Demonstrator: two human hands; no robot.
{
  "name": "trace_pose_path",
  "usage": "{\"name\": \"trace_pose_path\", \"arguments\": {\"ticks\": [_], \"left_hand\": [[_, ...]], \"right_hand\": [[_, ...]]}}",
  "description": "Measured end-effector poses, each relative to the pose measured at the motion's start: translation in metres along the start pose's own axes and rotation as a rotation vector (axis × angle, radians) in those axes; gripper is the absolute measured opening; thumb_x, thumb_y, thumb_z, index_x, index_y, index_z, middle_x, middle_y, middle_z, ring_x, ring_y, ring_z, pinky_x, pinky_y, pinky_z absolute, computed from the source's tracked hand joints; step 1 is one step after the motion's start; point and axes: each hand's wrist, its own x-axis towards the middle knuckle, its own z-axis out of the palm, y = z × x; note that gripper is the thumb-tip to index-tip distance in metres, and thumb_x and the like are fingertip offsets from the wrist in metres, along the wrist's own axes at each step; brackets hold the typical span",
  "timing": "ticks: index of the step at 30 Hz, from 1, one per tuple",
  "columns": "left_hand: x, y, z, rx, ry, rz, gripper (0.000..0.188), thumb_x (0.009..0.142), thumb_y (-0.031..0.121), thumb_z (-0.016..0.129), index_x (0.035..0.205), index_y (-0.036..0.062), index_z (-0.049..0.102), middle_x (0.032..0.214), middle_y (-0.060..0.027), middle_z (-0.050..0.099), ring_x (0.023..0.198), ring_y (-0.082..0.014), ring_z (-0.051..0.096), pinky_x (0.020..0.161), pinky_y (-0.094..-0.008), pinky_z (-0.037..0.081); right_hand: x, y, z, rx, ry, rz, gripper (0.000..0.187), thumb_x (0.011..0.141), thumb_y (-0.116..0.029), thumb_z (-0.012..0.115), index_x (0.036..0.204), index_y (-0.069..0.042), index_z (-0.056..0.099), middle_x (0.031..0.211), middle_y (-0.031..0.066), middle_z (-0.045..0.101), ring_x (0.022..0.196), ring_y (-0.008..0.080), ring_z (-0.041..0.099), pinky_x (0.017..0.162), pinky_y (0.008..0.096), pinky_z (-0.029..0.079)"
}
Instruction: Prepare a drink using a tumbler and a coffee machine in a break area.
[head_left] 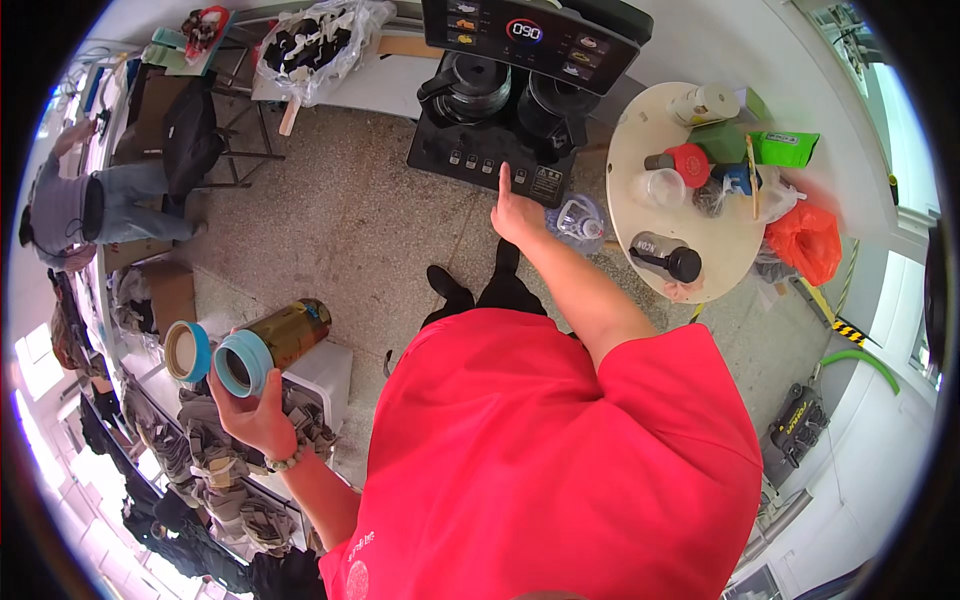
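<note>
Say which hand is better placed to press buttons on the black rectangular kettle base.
Probably the right hand: its extended index finger is at the button row on that kettle base. The left hand holds an open, cylindrical, blue-rimmed amber bottle, farther away.

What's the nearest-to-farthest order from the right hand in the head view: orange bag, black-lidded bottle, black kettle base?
From the right hand:
1. Black kettle base: ahead, at the fingertip.
2. Black-lidded bottle: right, on the round table.
3. Orange bag: farther right, past the table's edge.
</note>
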Motion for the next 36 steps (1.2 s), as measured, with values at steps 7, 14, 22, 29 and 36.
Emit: {"name": "trace_pose_path", "arguments": {"ticks": [7, 14, 22, 29, 36], "left_hand": [[-0.001, 0.003, 0.0, 0.001, -0.012, 0.027, 0.083, 0.07, -0.02, 0.073, 0.149, -0.0092, 0.048, 0.147, -0.0243, 0.059, 0.138, -0.0343, 0.057, 0.118, -0.0453, 0.042], [-0.001, 0.0, 0.0, 0.013, 0.022, 0.006, 0.084, 0.071, -0.02, 0.073, 0.15, -0.0088, 0.048, 0.147, -0.024, 0.059, 0.138, -0.0341, 0.057, 0.118, -0.0451, 0.043], [-0.002, 0.0, 0.0, 0.018, -0.006, -0.007, 0.084, 0.072, -0.019, 0.074, 0.15, -0.008, 0.047, 0.147, -0.0239, 0.059, 0.138, -0.0331, 0.057, 0.118, -0.0447, 0.043], [-0.003, 0.002, 0.001, -0.01, -0.004, -0.01, 0.084, 0.073, -0.018, 0.075, 0.151, -0.0081, 0.046, 0.147, -0.0252, 0.059, 0.139, -0.0337, 0.056, 0.119, -0.0453, 0.042], [-0.007, 0.002, -0.002, 0.025, 0.003, -0.015, 0.084, 0.072, -0.018, 0.075, 0.151, -0.0083, 0.046, 0.147, -0.0259, 0.059, 0.138, -0.0342, 0.057, 0.119, -0.0455, 0.042]], "right_hand": [[0.011, 0.009, 0.026, -0.037, 0.152, -0.055, 0.098, 0.094, -0.029, 0.064, 0.166, 0.005, 0.005, 0.082, 0.0191, 0.075, 0.071, 0.0384, 0.073, 0.067, 0.0512, 0.06], [-0.008, 0.017, 0.026, -0.064, 0.265, -0.13, 0.098, 0.094, -0.03, 0.065, 0.166, 0.004, 0.007, 0.078, 0.0181, 0.074, 0.069, 0.0381, 0.073, 0.065, 0.0509, 0.059], [-0.021, 0.01, -0.019, 0.006, -0.089, 0.112, 0.092, 0.091, -0.023, 0.065, 0.165, 0.005, 0.018, 0.113, 0.0256, 0.073, 0.089, 0.0397, 0.075, 0.08, 0.051, 0.061], [-0.014, 0.028, 0.018, -0.092, 0.223, -0.066, 0.093, 0.092, -0.025, 0.064, 0.166, 0.003, 0.015, 0.078, 0.015, 0.075, 0.069, 0.0362, 0.074, 0.065, 0.0494, 0.06], [-0.012, 0.01, 0.006, -0.031, 0.041, -0.021, 0.095, 0.094, -0.032, 0.065, 0.166, 0.002, 0.013, 0.078, 0.017, 0.074, 0.07, 0.0372, 0.073, 0.064, 0.0518, 0.059]]}}
